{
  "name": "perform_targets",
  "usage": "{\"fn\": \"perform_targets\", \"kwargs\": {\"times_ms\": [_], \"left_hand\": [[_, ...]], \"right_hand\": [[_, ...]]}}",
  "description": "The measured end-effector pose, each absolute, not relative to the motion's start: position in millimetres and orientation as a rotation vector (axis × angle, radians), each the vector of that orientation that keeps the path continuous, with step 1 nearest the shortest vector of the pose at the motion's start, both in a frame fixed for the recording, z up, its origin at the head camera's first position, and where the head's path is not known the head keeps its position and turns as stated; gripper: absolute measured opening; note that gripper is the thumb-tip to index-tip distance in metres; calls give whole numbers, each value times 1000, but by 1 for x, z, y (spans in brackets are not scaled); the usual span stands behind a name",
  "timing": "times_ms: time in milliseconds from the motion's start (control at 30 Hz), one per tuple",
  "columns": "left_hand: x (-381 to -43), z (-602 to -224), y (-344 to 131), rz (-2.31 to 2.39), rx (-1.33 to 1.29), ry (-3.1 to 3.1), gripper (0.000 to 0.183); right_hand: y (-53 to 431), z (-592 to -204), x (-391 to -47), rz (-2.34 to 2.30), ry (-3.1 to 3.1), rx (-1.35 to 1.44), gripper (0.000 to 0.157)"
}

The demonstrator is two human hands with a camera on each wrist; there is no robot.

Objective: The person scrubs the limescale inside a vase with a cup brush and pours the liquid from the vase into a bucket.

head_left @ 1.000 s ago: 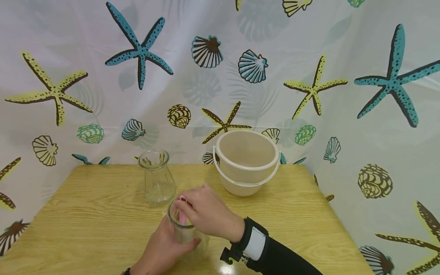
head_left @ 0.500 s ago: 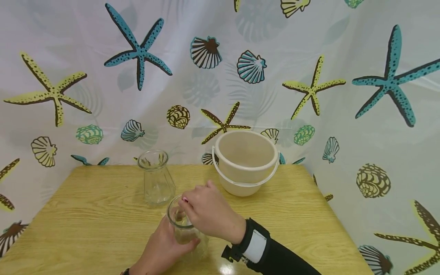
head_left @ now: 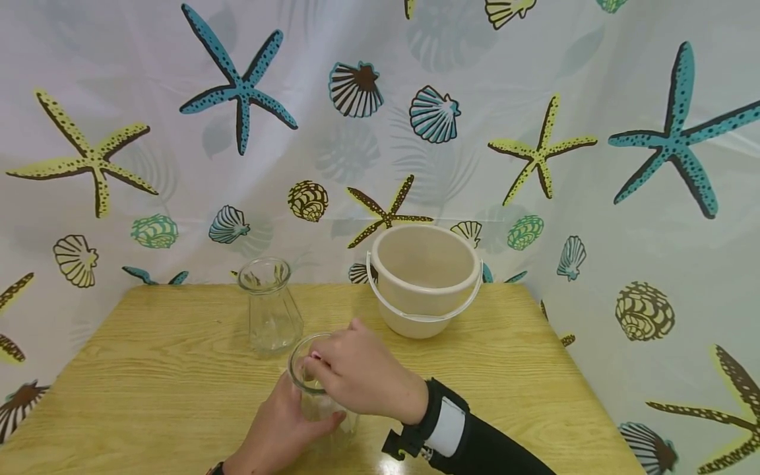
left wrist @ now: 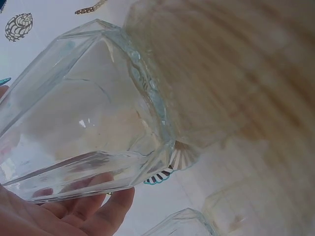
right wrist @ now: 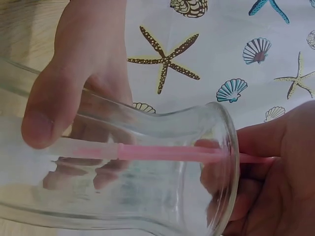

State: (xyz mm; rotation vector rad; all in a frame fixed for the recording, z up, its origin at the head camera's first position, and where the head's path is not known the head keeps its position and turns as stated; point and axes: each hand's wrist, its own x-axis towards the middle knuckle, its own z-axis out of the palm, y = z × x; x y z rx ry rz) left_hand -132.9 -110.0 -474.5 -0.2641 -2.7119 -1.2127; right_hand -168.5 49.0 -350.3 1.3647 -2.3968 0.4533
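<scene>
My left hand (head_left: pixel 289 422) grips a clear faceted glass vase (head_left: pixel 332 429) round its side, thumb across the front, near the front of the table. My right hand (head_left: pixel 362 373) is at the vase's rim with its fingers reaching into the mouth. They pinch the pink handle of a bottle brush (right wrist: pixel 167 153), which runs lengthwise inside the vase. Its pale head (right wrist: pixel 19 147) sits deeper in, blurred behind the glass. From the left wrist, the vase (left wrist: pixel 88 113) shows its thick base, and the left fingers (left wrist: pixel 115 206) lie along its wall.
A second clear glass vase (head_left: pixel 273 323) stands upright just behind the held one. Further back on the right is a cream bucket (head_left: pixel 415 320) with its handle lowered. The wooden table (head_left: pixel 160 376) ends at a curtain (head_left: pixel 380 152) printed with starfish and shells.
My right hand has shifted slightly right and then back left at the vase's mouth, and less of the pink handle shows now. My left hand keeps its hold on the vase.
</scene>
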Motion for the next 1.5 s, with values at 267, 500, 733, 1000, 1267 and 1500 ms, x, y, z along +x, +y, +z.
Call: {"fn": "perform_targets", "kwargs": {"times_ms": [267, 500, 733, 1000, 1267, 1500], "left_hand": [[-133, -474, -110, -1238, -270, -2696, 87], [-134, -473, -109, -1263, -243, -2705, 90], [-135, -474, -109, -1280, -207, -2733, 98], [-135, -474, -109, -1269, -193, -2742, 101], [-135, -474, -108, -1285, -193, -2729, 97], [-135, -474, -107, -1303, -182, -2742, 92]], "right_hand": [[48, -348, -171, 627, -2420, 1429, 38], [47, -351, -175, 807, -2424, 1428, 35], [47, -355, -178, 831, -2426, 1368, 36], [45, -359, -180, 843, -2391, 1340, 31], [46, -362, -181, 803, -2347, 1296, 25], [49, -362, -179, 708, -2332, 1226, 23]]}}
